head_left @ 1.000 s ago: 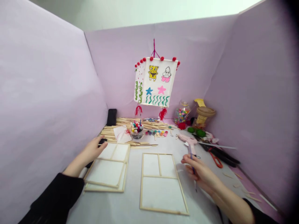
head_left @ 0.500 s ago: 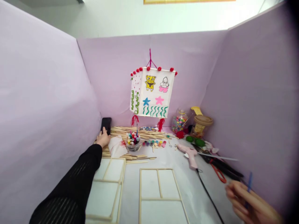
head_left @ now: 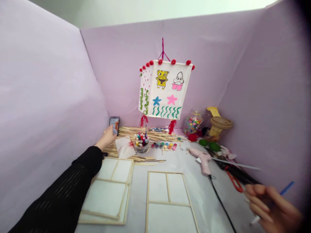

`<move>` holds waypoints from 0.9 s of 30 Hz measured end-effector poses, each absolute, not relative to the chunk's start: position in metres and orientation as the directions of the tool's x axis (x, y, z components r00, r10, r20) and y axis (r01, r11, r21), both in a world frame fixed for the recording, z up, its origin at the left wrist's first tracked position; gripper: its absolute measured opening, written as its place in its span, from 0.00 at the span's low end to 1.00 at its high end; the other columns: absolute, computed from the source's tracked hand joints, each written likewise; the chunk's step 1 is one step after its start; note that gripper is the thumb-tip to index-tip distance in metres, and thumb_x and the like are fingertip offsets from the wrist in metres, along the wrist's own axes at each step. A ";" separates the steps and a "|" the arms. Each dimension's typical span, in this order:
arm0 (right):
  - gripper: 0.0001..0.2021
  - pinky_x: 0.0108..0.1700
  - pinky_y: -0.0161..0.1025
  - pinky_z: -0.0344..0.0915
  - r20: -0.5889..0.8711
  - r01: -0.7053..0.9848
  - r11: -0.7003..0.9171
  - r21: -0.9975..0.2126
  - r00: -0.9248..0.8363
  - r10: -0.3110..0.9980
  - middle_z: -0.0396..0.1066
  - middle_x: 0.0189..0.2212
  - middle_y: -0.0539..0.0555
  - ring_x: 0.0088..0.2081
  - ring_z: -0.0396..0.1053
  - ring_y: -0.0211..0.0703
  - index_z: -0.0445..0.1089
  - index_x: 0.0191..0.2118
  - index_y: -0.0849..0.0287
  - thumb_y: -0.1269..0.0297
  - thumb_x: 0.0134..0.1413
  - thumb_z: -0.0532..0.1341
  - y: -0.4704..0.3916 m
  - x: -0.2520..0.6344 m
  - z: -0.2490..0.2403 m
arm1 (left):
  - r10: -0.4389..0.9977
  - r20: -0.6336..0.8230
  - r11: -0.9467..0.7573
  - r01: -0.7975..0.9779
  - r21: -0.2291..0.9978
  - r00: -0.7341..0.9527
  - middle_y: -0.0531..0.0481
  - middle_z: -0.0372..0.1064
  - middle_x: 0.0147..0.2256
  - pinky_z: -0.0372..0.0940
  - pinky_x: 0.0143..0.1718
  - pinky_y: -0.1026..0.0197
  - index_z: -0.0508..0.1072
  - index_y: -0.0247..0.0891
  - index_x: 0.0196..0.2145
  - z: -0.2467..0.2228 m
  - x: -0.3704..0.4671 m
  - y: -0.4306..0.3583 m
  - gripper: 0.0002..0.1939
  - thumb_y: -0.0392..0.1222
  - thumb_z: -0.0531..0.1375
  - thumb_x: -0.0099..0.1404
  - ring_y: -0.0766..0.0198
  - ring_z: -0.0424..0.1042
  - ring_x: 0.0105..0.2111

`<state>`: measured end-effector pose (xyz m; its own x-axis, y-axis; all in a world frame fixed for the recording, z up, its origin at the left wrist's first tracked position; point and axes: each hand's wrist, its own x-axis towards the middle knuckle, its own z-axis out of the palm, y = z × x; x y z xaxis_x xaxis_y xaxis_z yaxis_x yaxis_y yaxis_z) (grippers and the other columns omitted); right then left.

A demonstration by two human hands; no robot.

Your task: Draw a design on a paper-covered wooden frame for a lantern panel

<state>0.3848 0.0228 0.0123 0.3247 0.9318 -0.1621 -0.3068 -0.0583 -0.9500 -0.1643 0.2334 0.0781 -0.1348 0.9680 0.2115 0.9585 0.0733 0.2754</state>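
At the far left, a phone [head_left: 116, 122] leans by the wall with its screen lit. My left hand [head_left: 107, 138] reaches to it, a fingertip against the screen and the other fingers partly hidden. Low on the right, my right hand [head_left: 272, 205] is closed around a slim blue pen [head_left: 287, 188] whose pale tip points down. Several stick frames with white panels lie on the table: overlapping frames [head_left: 114, 181] beside my left forearm, and a single frame [head_left: 170, 203] in the middle.
A painted lantern [head_left: 167, 90] hangs at the back. Beneath it are thin wooden sticks [head_left: 136, 133], a tub of markers [head_left: 141, 147] and paint pots [head_left: 164, 146]. To the right lie a pink glue gun [head_left: 202, 158] with its cord, scissors [head_left: 234, 181] and a bead jar [head_left: 193, 123].
The phone screen has gone from dark to lit, with my left hand still at it. My right hand has tilted the pen over. The view has shifted slightly.
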 end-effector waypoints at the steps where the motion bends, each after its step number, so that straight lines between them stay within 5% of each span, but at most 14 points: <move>1: 0.17 0.15 0.33 0.61 -0.170 -0.357 -0.042 -0.933 0.337 0.926 0.64 0.26 0.53 0.20 0.60 0.37 0.69 0.23 0.52 0.44 0.49 0.62 0.026 0.381 0.020 | 0.977 0.192 0.034 0.964 0.263 -0.087 0.39 0.63 0.55 0.56 0.56 0.47 0.65 0.33 0.54 0.083 -0.153 0.219 0.20 0.42 0.57 0.66 0.49 0.62 0.55; 4: 0.25 0.31 0.42 0.71 -0.105 -0.273 -0.013 -0.962 0.327 0.939 0.69 0.31 0.56 0.32 0.68 0.46 0.72 0.23 0.52 0.36 0.50 0.55 0.031 0.359 0.041 | 0.989 0.113 -0.124 0.966 0.228 0.100 0.41 0.71 0.44 0.61 0.50 0.53 0.71 0.37 0.43 0.083 -0.108 0.157 0.12 0.43 0.56 0.63 0.50 0.69 0.46; 8: 0.28 0.21 0.39 0.59 0.050 0.051 0.040 -0.998 0.211 0.976 0.55 0.13 0.50 0.18 0.56 0.41 0.72 0.24 0.52 0.32 0.49 0.53 0.025 0.327 0.049 | 0.943 0.004 -0.325 0.921 0.215 0.332 0.45 0.72 0.43 0.61 0.50 0.54 0.72 0.41 0.35 0.052 -0.053 0.074 0.07 0.37 0.60 0.56 0.52 0.69 0.47; 12: 0.20 0.41 0.45 0.66 0.082 0.391 0.087 -0.916 -0.028 0.996 0.73 0.30 0.57 0.36 0.70 0.53 0.75 0.28 0.51 0.39 0.46 0.61 0.013 0.316 0.046 | 0.954 0.019 -0.297 0.941 0.159 0.298 0.34 0.65 0.52 0.52 0.57 0.41 0.71 0.36 0.39 0.023 -0.040 0.041 0.15 0.26 0.51 0.58 0.44 0.56 0.59; 16: 0.19 0.45 0.46 0.65 0.142 0.485 0.199 -0.852 -0.152 0.978 0.72 0.37 0.58 0.42 0.69 0.54 0.75 0.35 0.52 0.44 0.56 0.55 0.016 0.322 0.046 | 0.947 0.063 -0.322 0.926 0.199 0.316 0.35 0.60 0.56 0.53 0.57 0.39 0.70 0.36 0.42 0.024 -0.026 0.031 0.14 0.29 0.54 0.58 0.41 0.51 0.62; 21: 0.26 0.51 0.51 0.60 0.387 0.732 0.480 -0.483 -0.314 0.867 0.67 0.41 0.64 0.47 0.65 0.56 0.71 0.32 0.57 0.47 0.63 0.42 0.064 0.315 0.061 | 0.873 0.265 -0.487 0.775 0.404 0.410 0.39 0.62 0.55 0.59 0.56 0.42 0.65 0.39 0.49 0.034 0.020 0.011 0.14 0.38 0.56 0.65 0.48 0.59 0.58; 24: 0.18 0.45 0.48 0.62 0.164 0.866 0.469 -0.174 -0.444 0.881 0.70 0.39 0.66 0.42 0.69 0.56 0.69 0.36 0.61 0.56 0.64 0.47 0.112 0.292 0.068 | 0.846 0.361 -0.525 0.729 0.440 0.392 0.40 0.65 0.52 0.61 0.54 0.43 0.66 0.39 0.47 0.028 0.031 0.007 0.13 0.34 0.55 0.65 0.51 0.63 0.54; 27: 0.14 0.38 0.44 0.62 -0.017 0.924 0.379 0.042 -0.379 0.925 0.73 0.37 0.64 0.38 0.72 0.54 0.67 0.45 0.62 0.61 0.64 0.49 0.158 0.265 0.060 | 0.832 0.376 -0.550 0.696 0.462 0.409 0.41 0.67 0.49 0.64 0.51 0.45 0.68 0.39 0.44 0.020 0.027 0.006 0.10 0.33 0.56 0.64 0.53 0.65 0.51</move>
<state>0.2653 0.1581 0.0601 -0.3790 0.9253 -0.0166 0.9243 0.3793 0.0417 0.0275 0.0063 0.0195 0.4087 0.8317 0.3759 0.6956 -0.5505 0.4616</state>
